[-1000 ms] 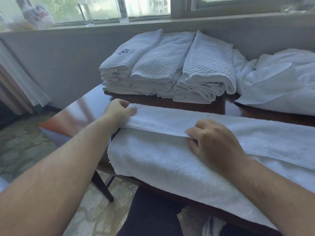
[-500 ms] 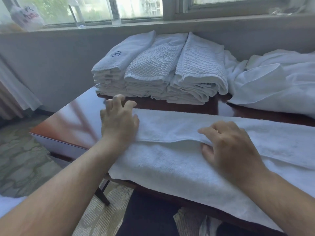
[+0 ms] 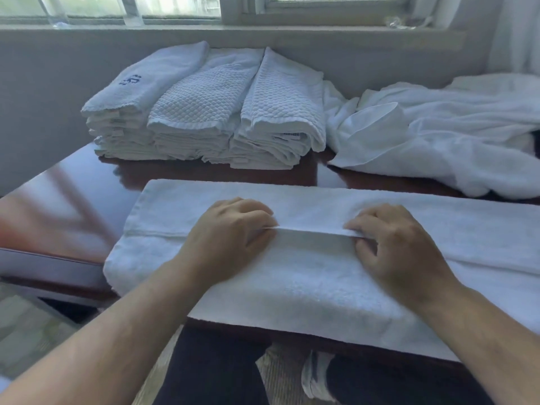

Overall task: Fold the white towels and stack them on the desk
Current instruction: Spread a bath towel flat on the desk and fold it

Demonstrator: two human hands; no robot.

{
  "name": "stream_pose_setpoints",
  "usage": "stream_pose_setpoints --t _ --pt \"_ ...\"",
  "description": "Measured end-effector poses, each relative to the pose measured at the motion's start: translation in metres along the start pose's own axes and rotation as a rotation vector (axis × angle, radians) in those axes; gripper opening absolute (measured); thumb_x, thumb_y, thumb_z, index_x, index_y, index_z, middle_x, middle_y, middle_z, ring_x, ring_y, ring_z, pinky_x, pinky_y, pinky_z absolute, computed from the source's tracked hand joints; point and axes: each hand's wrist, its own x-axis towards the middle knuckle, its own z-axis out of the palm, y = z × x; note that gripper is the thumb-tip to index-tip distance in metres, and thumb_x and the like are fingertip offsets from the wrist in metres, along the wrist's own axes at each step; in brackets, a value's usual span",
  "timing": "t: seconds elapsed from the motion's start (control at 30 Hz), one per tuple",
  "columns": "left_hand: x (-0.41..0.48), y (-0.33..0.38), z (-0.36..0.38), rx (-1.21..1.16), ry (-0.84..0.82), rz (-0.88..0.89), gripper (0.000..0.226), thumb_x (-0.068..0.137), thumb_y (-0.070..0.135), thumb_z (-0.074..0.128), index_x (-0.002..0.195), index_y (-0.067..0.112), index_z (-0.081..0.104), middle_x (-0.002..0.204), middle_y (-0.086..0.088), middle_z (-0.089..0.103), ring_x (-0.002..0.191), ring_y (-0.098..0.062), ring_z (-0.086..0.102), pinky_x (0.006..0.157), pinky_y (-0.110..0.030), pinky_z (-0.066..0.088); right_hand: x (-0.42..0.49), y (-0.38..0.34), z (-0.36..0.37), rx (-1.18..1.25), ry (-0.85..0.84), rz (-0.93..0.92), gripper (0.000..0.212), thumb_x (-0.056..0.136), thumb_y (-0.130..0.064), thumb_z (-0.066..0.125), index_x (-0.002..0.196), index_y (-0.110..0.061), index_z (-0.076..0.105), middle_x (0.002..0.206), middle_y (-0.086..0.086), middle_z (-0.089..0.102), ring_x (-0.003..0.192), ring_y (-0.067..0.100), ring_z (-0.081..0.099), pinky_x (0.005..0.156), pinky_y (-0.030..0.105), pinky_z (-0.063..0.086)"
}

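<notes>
The dark wooden bench (image 3: 73, 200) carries everything: at its near edge lies a long white towel (image 3: 292, 276), already doubled lengthwise, its front part draping over the bench edge toward the person's lap. To the far right sits a loose heap of unfolded white linen (image 3: 438, 133), and at the back left, under the window sill, the stack of folded towels (image 3: 204, 121) — three piles side by side.

The step in hand looks like the lengthwise fold of the long towel. Both hands sit close together at the middle of the folded edge (image 3: 309, 230) that runs across the towel. The left hand (image 3: 230, 232) has its fingers curled, pinching that edge; the right hand (image 3: 394, 244) pinches it likewise, thumb below and fingers on top.

The next move probably calls for lifting this edge evenly with both hands and carrying it over — keeping the layers aligned — then folding the strip crosswise before it joins the stack.
</notes>
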Motion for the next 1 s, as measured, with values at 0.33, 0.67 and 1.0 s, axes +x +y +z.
stream_pose_setpoints --t 0.33,0.67,1.0 --pt "-0.009 -0.02 -0.009 0.031 -0.345 -0.191 0.053 0.096 0.065 0.029 0.142 0.043 0.045 0.157 0.022 0.034 0.146 -0.004 0.026 0.118 -0.032 0.021 0.015 -0.024 -0.012 -0.05 -0.274 0.031 0.042 0.098 -0.048 0.038 0.117 -0.029 0.07 0.117 -0.008 0.064 0.112 0.016 0.055 0.093 0.035 0.039" --pt "-0.067 -0.091 -0.064 0.143 -0.514 -0.551 0.077 0.086 0.076 0.003 0.157 0.049 0.009 0.167 0.02 -0.002 0.153 -0.004 -0.006 0.126 -0.041 0.001 0.056 -0.106 0.058 -0.047 -0.646 -0.104 0.079 0.092 -0.067 0.004 0.161 -0.03 -0.004 0.168 0.001 -0.02 0.153 0.026 -0.022 0.125 0.05 -0.01" --pt "-0.107 -0.075 -0.06 -0.007 0.214 -0.7 0.041 0.097 0.036 0.062 0.135 0.024 0.055 0.137 0.005 0.052 0.13 -0.017 0.043 0.11 -0.035 0.037 0.034 -0.13 0.06 -0.036 -0.315 -0.3 0.061 0.096 -0.055 0.031 0.135 -0.018 0.06 0.136 0.007 0.06 0.13 0.032 0.052 0.108 0.046 0.04"
